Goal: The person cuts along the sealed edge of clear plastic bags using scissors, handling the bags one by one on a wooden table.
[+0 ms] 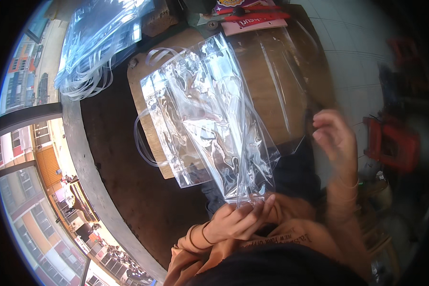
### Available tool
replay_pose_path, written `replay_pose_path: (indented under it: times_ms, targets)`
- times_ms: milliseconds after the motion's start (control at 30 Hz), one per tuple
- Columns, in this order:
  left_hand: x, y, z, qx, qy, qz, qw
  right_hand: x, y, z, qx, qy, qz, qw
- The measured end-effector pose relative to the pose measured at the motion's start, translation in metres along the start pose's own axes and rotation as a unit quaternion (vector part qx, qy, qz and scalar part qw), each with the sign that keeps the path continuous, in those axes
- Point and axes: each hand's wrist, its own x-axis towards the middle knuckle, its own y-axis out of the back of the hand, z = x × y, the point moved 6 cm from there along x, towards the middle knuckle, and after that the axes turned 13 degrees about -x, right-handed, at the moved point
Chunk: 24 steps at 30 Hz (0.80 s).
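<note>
A clear, glossy plastic bag [212, 119] with creased sides lies slantwise over the wooden board in front of me. My left hand [238, 217] pinches its near end close to my body, fingers closed on the plastic. Clear loop handles [140, 138] stick out past the board's left edge, and another loop shows at the bag's far end. Raised to the right of the board, my right hand [333, 136] is slightly blurred; its fingers are half bent and apart, with nothing visible in them.
Beneath the bag is the wooden board [252, 52], with another clear plastic sheet [271, 81] on its right part. A stack of clear bags with handles [105, 43] lies far left. Red-handled scissors [252, 14] rest on a pink package at the back. Red plastic stools [393, 143] stand right.
</note>
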Motion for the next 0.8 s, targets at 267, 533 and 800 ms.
replay_pose_path:
  times_ms: [267,533,800]
  targets:
    - [0.019,-0.010,0.006,0.035,-0.022,-0.028,0.999,-0.028,-0.081,0.004,0.265,-0.136,-0.153,0.942]
    - [0.017,-0.008,0.007,0.032,-0.003,-0.007,0.999,-0.022,-0.085,0.000,0.342,-0.177,-0.207,0.899]
    - [0.019,-0.007,0.007,0.011,0.001,0.005,1.000,-0.022,-0.082,-0.001,0.329,-0.170,-0.207,0.906]
